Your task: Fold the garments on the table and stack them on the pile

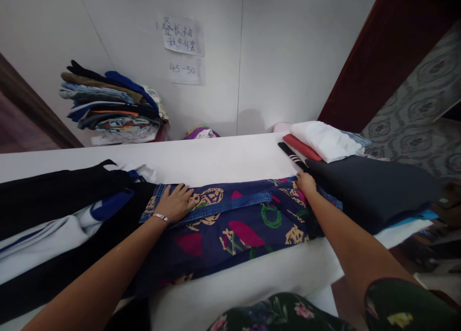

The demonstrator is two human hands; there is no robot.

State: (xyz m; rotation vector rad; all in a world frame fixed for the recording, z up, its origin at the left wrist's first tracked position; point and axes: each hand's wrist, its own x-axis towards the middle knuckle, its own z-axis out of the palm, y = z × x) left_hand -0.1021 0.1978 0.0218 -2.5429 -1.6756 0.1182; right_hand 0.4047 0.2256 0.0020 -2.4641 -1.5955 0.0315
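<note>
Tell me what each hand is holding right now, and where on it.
Neither grips anything. The left hand lies flat on the patterned garment, on its left end; the right hand presses its right end.

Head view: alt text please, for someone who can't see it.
A person's left hand lies flat and right hand presses on a dark blue patterned garment spread on a white table. Black and white clothes lie left, folded clothes right, a stack of folded clothes by the wall.

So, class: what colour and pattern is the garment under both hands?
Dark blue garment with pink, green and tan prints; head view.
</note>
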